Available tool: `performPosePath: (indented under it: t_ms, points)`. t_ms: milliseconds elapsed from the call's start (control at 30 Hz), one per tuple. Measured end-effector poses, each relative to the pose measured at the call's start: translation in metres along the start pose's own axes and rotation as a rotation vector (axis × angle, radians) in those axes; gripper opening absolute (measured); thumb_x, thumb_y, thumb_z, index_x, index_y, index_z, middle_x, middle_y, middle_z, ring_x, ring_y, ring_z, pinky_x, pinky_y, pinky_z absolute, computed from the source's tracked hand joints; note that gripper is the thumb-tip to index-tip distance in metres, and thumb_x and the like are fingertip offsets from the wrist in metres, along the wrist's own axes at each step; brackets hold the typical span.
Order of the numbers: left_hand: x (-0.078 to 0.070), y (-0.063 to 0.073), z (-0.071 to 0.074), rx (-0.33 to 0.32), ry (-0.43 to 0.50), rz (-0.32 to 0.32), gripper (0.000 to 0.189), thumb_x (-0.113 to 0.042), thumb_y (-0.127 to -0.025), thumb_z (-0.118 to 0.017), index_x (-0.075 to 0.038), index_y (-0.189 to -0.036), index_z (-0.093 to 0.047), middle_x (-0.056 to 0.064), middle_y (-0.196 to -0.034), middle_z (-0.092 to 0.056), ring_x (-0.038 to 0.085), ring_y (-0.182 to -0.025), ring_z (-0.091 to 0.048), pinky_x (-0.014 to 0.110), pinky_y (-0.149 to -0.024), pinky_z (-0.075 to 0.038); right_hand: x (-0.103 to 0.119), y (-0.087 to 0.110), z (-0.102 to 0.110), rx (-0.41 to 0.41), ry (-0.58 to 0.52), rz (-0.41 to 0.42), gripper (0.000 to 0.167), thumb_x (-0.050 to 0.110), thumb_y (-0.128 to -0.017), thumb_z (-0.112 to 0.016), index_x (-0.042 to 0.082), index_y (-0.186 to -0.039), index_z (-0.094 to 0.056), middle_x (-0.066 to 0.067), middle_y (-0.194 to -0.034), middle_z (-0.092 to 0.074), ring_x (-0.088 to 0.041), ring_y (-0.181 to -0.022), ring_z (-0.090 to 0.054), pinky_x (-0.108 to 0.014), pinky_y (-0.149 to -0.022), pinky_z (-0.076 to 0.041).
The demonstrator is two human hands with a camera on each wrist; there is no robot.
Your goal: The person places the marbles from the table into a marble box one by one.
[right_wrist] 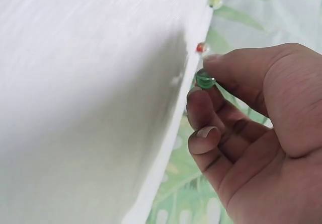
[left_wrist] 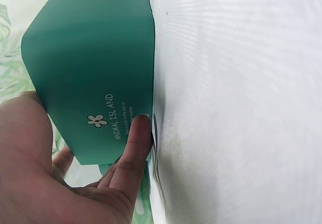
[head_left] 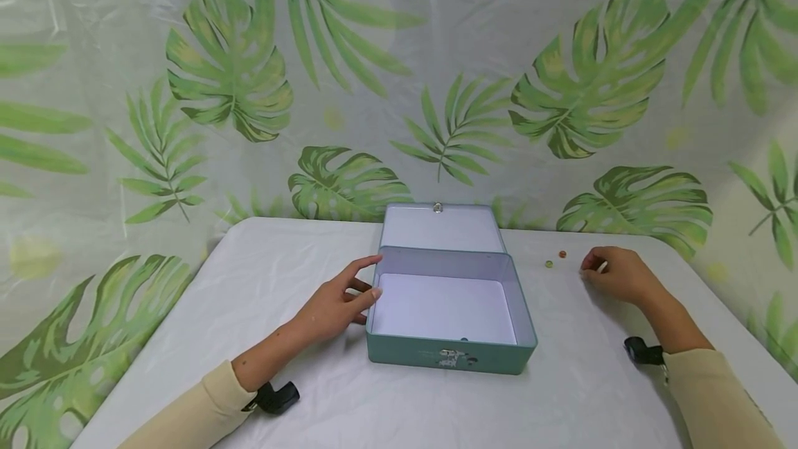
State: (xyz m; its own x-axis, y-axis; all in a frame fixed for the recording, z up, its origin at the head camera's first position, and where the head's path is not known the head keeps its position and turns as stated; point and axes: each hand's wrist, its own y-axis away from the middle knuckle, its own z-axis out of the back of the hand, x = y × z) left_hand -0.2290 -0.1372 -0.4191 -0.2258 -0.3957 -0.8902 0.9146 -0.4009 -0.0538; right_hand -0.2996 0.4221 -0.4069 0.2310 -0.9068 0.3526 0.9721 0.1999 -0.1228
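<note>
A green tin box (head_left: 451, 352) stands on the white table with its hinged lid (head_left: 441, 227) swung back. Its inside is pale, and one small dark round thing (head_left: 464, 339) shows by the front wall. My left hand (head_left: 333, 303) grips the box's left wall, thumb over the rim and other fingers against the outside, which bears printed lettering in the left wrist view. Over at the right, my right hand (head_left: 620, 274) pinches a green glass marble (right_wrist: 205, 79) between thumb and fingertips. Close to that hand lie an orange-red marble (head_left: 562, 253) and a yellow-green marble (head_left: 549, 264).
The white-covered table (head_left: 299, 241) extends to both sides of the box. Behind it hangs a pale curtain (head_left: 461, 33) printed with green leaves. A black wrist camera (head_left: 277, 398) sits below the left wrist, and another black camera (head_left: 642, 352) by the right.
</note>
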Motion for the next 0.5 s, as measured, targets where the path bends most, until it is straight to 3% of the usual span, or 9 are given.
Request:
performPosePath:
  t_ms: [500]
  points:
    - [-0.001,0.002,0.0,0.001,0.001,0.008,0.063,-0.045,-0.107,-0.065,-0.051,-0.162,-0.034,0.014,-0.132,-0.066,0.019,-0.101,-0.077,0.036,-0.083,-0.065,0.052,-0.001,0.006,-0.042,-0.064,0.108,0.008,0.011,-0.1,-0.074,0.005,-0.105,-0.076,-0.005,-0.097,-0.073,-0.017,-0.078,-0.064,-0.031,-0.06,-0.051]
